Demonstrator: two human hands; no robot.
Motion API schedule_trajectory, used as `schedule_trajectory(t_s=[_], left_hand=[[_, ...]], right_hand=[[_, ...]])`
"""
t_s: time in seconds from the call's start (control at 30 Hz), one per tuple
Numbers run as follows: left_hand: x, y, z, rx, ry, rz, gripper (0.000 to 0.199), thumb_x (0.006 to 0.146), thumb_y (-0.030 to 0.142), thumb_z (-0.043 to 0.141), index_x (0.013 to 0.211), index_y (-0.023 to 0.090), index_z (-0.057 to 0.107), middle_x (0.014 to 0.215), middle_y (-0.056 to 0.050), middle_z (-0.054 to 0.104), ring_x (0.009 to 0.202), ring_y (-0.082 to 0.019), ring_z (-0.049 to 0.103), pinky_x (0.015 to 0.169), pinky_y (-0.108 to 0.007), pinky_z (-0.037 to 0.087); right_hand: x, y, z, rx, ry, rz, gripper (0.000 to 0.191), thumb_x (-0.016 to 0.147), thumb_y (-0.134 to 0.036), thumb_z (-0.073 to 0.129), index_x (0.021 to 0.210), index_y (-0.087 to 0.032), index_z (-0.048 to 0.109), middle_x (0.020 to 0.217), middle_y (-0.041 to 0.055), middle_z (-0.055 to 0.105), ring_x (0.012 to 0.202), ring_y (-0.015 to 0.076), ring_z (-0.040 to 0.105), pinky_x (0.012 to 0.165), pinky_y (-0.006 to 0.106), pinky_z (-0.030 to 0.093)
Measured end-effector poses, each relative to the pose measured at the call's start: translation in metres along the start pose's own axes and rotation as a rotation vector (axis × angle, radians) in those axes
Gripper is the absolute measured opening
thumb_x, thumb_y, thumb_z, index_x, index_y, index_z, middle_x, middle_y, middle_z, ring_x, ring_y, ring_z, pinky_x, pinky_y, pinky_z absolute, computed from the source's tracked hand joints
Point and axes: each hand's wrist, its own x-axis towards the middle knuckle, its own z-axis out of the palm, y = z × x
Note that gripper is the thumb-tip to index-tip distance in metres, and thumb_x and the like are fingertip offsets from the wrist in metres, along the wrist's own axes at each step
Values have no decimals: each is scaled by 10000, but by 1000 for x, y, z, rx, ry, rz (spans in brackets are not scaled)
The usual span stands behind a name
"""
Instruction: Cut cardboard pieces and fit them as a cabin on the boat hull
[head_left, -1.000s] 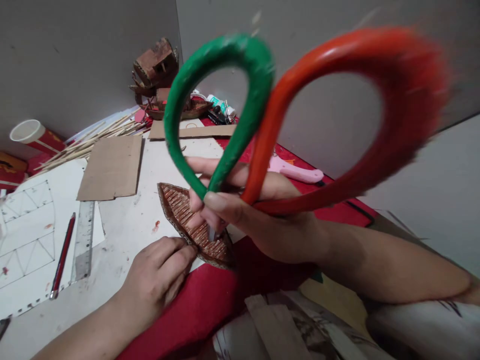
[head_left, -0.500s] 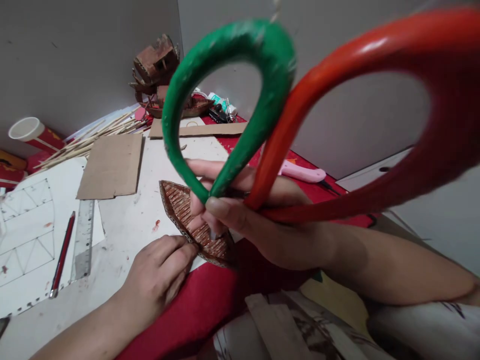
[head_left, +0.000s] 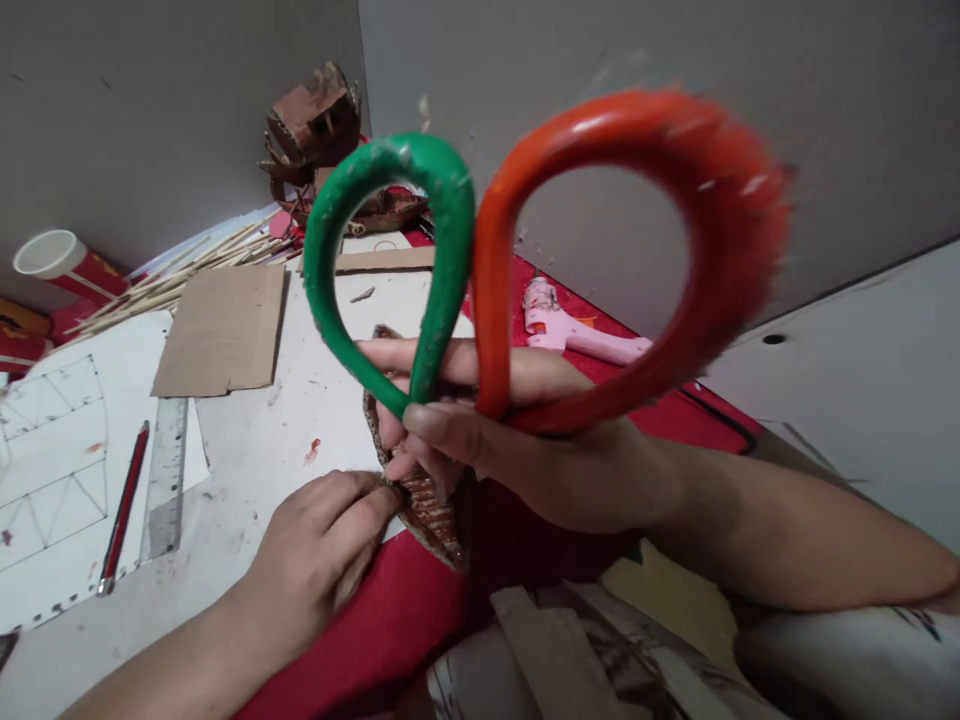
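Observation:
Large scissors with one green and one orange handle loop (head_left: 491, 320) are in my right hand (head_left: 540, 450), raised close to the camera with the loops upward. The blades are hidden. Behind and below that hand lies a small brown cardboard boat-shaped piece (head_left: 431, 505) with ribbed slats. My left hand (head_left: 326, 530) has its fingers closed on the piece's near left edge, at the border of the white board and the red cloth.
A cardboard square (head_left: 221, 330), a ruler (head_left: 165, 480), a pencil (head_left: 125, 510) and a drawing (head_left: 56, 450) lie left. Behind are sticks (head_left: 180, 280), a paper cup (head_left: 67, 262) and a brown model ship (head_left: 319, 120). A pink glue gun (head_left: 592, 338) lies right.
The scissors' loops have moved down, left and farther from the camera. The boat-shaped piece has turned, and its far tip has shifted right. My left hand has barely moved.

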Motion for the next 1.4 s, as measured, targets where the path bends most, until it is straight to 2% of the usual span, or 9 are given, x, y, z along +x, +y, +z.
schedule_trajectory(t_s=[0.17,0.3,0.43,0.6,0.77,0.9,1.03,1.23,1.4], left_hand=[[1,0,-1,-48,-14,-68,298,888,11,567,1155,144,569,1015,-117,657,888,-187,615,749,-290,526],[3,0,-2,-27,7,-77,299,891,14,563,1158,149,565,992,-107,656,857,-181,609,724,-288,517],[3,-1,-2,-18,25,-100,286,894,10,558,1145,148,563,971,-101,652,843,-176,607,712,-284,511],[1,-2,-1,11,8,-69,295,900,27,560,1163,161,559,1004,-109,658,866,-190,607,737,-304,514],[2,-1,-1,44,-12,-43,279,903,42,559,1158,154,560,1010,-113,667,848,-193,607,727,-307,514],[5,-2,-2,39,14,-97,249,914,57,551,1145,150,557,954,-91,668,831,-176,620,726,-282,518],[6,-5,-3,68,31,-94,268,922,61,535,1168,165,547,974,-91,677,855,-177,638,742,-283,527],[4,1,-9,144,98,-117,293,888,76,563,1170,158,547,973,-97,650,860,-181,627,746,-285,538],[3,18,-12,206,107,-68,235,847,79,631,1070,133,580,915,-87,633,811,-168,614,704,-264,523]], right_hand=[[-1,-7,0,131,121,-43,309,959,-253,594,1262,-202,624,910,19,641,722,120,623,624,248,572],[1,-4,0,255,127,-112,326,943,-186,606,1264,-235,626,913,-2,626,751,108,611,700,248,582],[2,-1,0,141,94,-69,361,951,-256,593,1305,-188,604,904,21,618,715,113,597,657,244,569],[3,6,2,-4,70,-39,321,967,-290,567,1251,-158,637,834,18,602,663,106,568,633,246,551],[7,7,3,60,77,5,364,958,-269,570,1292,-127,592,820,15,605,712,118,608,652,246,568],[11,4,3,166,168,-47,447,930,-328,624,1346,-183,552,861,5,613,678,105,587,689,270,592],[14,-1,1,224,292,-85,460,877,-365,693,1301,-230,575,822,-21,593,616,96,524,740,308,622],[16,-2,-6,285,317,-181,338,869,-328,706,1188,-282,604,853,-24,598,609,103,492,745,320,637],[18,-2,-6,335,308,-240,307,862,-321,715,1145,-252,617,753,-51,560,621,104,504,691,276,620]])
